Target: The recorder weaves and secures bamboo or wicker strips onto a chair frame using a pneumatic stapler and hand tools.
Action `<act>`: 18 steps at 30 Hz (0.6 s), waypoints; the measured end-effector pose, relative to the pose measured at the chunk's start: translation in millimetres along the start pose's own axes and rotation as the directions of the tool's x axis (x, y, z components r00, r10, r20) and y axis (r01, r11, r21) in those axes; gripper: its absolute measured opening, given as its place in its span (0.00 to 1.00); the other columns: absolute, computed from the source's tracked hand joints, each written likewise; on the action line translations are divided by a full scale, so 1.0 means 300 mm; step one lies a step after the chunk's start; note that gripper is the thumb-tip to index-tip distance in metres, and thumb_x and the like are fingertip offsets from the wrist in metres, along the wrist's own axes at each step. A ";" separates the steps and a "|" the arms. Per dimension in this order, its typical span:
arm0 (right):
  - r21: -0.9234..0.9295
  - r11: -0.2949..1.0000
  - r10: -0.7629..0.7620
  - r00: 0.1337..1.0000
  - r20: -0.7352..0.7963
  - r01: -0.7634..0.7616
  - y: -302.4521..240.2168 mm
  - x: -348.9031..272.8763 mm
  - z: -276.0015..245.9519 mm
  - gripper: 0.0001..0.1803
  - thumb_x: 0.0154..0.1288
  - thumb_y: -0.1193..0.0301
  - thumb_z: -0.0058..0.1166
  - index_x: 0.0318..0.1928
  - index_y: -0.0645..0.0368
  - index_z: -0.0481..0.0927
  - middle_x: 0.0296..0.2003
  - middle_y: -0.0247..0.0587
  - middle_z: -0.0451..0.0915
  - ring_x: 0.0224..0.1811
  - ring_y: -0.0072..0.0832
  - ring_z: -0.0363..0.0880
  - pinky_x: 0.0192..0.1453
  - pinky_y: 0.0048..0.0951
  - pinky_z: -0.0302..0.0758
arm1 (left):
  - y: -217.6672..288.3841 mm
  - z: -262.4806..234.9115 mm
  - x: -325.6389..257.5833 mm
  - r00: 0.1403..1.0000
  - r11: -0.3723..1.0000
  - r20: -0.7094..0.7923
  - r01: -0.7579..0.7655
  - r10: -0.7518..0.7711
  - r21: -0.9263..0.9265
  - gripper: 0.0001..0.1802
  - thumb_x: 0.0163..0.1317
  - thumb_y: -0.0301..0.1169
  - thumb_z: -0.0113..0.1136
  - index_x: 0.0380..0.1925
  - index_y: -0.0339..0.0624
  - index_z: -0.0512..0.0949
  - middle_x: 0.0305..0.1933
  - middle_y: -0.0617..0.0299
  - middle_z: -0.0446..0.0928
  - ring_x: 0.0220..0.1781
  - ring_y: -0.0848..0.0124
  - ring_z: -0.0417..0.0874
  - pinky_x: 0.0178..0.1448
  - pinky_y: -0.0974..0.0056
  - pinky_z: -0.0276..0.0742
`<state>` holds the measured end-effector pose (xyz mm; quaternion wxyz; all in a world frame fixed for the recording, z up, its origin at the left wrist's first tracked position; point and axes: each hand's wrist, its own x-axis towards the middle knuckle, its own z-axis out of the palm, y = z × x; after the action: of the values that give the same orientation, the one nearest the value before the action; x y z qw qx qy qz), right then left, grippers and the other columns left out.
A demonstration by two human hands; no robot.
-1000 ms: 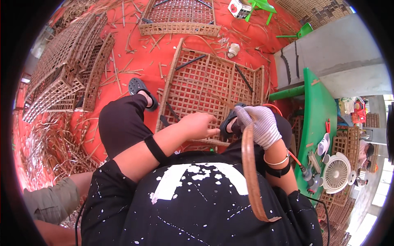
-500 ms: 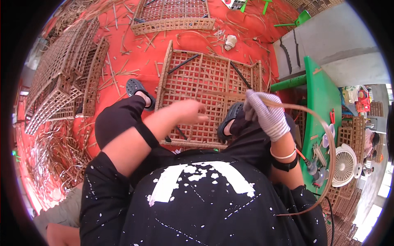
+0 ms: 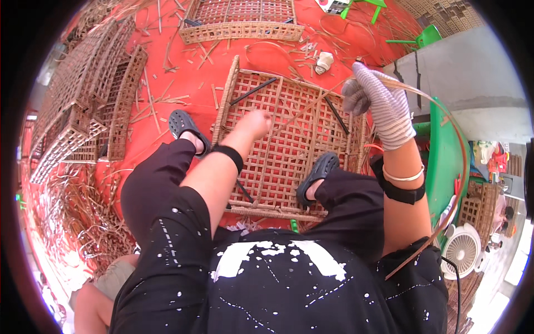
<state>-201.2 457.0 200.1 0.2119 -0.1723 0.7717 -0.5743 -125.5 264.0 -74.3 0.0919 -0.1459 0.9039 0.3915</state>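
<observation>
Red floor filled the whole scene, littered with cane offcuts and shavings, and the person sat right in the middle of it. Between the spread legs lay a woven cane panel, an open lattice with a thick rolled rim, flat on the floor. Both feet in dark clogs showed: the left clog just beside the panel's left edge, the right clog planted on the lattice itself.

Out went the left hand, bare, reaching down to the middle of the panel with its fingers curled against the weave; whether they pinched a strand could not be told. Up high sat the right hand, wearing a striped knit glove, fingers clenched around a long cane strip. That strip ran taut from the left hand's spot on the lattice up to the gloved fist, then swept out in a big arc past the right forearm and back toward the right hip.

More woven panels were stacked at the left, another panel lay beyond at the top, and loose cane was heaped at lower left. A green bench stood on the right, with a small white fan near it. Another person's arm showed at the lower left edge.
</observation>
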 end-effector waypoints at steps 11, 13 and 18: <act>-0.037 0.964 -0.260 0.965 0.037 0.262 0.025 0.236 0.072 0.21 0.69 0.59 0.47 0.28 0.65 0.80 0.19 0.40 0.78 0.16 0.24 0.73 0.20 0.22 0.68 | -0.188 0.304 0.108 0.941 0.972 0.242 0.232 -0.236 0.047 0.29 0.59 0.49 0.57 0.60 0.55 0.68 0.50 0.54 0.78 0.53 0.57 0.78 0.55 0.52 0.75; 0.241 0.873 -0.444 0.896 0.031 0.424 0.091 0.281 0.067 0.19 0.70 0.61 0.44 0.35 0.66 0.79 0.25 0.42 0.79 0.21 0.25 0.75 0.22 0.22 0.67 | -0.218 0.349 0.124 0.935 0.970 0.260 0.238 -0.240 0.039 0.25 0.60 0.49 0.54 0.56 0.54 0.72 0.51 0.54 0.78 0.53 0.57 0.78 0.55 0.53 0.75; 0.462 0.793 -0.460 0.887 0.027 0.397 0.314 0.417 0.151 0.16 0.71 0.64 0.42 0.39 0.63 0.78 0.28 0.40 0.79 0.25 0.23 0.75 0.28 0.21 0.70 | -0.275 0.441 0.149 0.987 0.981 0.098 0.138 -0.126 -0.133 0.17 0.64 0.43 0.50 0.44 0.45 0.79 0.46 0.52 0.78 0.50 0.54 0.78 0.52 0.53 0.74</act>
<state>-285.9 382.9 82.1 0.1624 -0.3292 0.5441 -0.7544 -133.0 299.0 -232.3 0.1473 -0.1940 0.8578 0.4527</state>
